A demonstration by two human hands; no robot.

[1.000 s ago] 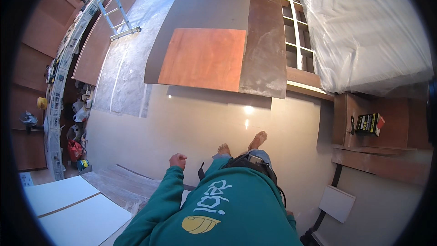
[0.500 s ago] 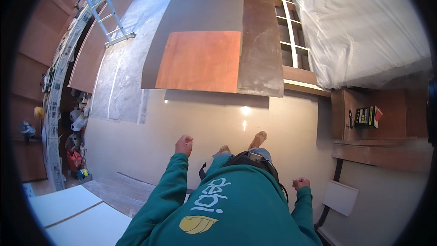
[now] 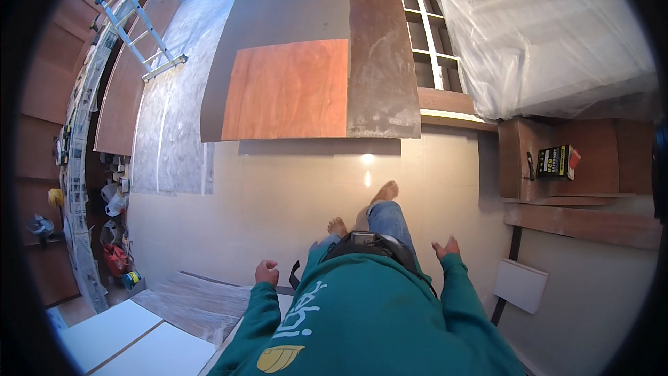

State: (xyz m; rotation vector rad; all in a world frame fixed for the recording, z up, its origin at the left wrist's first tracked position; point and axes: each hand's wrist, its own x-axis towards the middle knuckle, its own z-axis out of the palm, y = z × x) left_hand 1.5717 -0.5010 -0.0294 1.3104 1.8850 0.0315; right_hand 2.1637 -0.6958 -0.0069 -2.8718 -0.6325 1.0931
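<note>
I hold my left hand (image 3: 266, 273) low beside my hip, its fingers curled with nothing visible in them, near the plastic-wrapped boards (image 3: 188, 306). My right hand (image 3: 447, 248) hangs out to the right of my jeans, fingers apart and holding nothing, left of a small white board (image 3: 520, 285). My bare feet stand on the pale glossy floor (image 3: 292, 188). Ahead of them, an orange-brown wood square (image 3: 282, 90) and a dark brown strip (image 3: 381, 63) lie on a large grey-brown sheet (image 3: 292, 0).
An aluminium ladder (image 3: 139, 24) stands upper left beside a leaning board (image 3: 125, 90). A long cluttered shelf (image 3: 76, 167) lines the left. A slatted frame (image 3: 435, 28), a plastic-covered mattress-like slab (image 3: 543, 35) and a brown cabinet (image 3: 598, 153) holding a dark box (image 3: 555, 162) are on the right.
My right leg has stepped forward. My right hand has come up into view and its fingers have spread. My left hand has swung back lower. The surroundings have shifted slightly in view.
</note>
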